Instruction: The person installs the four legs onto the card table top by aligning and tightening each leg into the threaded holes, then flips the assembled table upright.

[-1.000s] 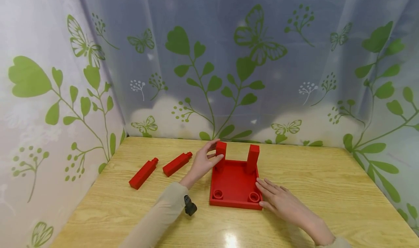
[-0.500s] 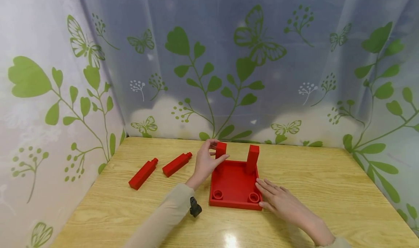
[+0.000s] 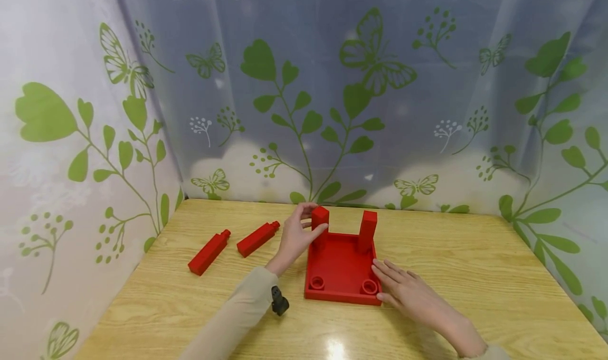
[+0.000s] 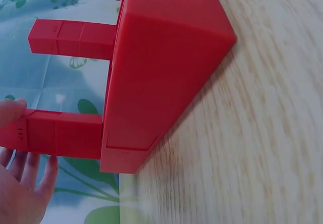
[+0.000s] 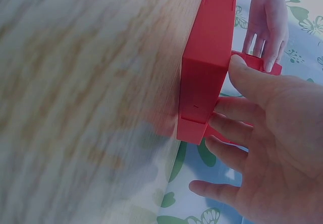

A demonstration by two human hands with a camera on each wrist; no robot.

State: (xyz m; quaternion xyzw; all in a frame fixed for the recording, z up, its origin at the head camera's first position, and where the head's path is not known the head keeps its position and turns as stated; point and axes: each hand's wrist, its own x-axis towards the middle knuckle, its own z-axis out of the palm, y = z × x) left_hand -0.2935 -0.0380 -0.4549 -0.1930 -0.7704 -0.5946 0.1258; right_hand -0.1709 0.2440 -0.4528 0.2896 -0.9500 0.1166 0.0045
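A red square base [image 3: 341, 267] with a raised rim lies on the table, with round sockets [image 3: 368, 286] at its near corners. Two red square legs stand up from its far corners. Around the far-left leg [image 3: 320, 215], my left hand [image 3: 293, 238] has its thumb on one side and its fingers on the other; the left wrist view shows this leg [image 4: 60, 133] meeting the base. The far-right leg [image 3: 367, 230] stands untouched. My right hand [image 3: 410, 294] rests its fairly straight fingers and thumb along the base's right side.
Two loose red legs, one farther left [image 3: 209, 253] and one nearer the base [image 3: 257, 238], lie on the wooden table [image 3: 465, 254] with knobbed ends pointing away. A patterned curtain [image 3: 304, 112] stands behind the table's far edge.
My left hand shifts slightly around the far-left leg, and that leg's top looks turned a little. My right hand and the base stay in place.
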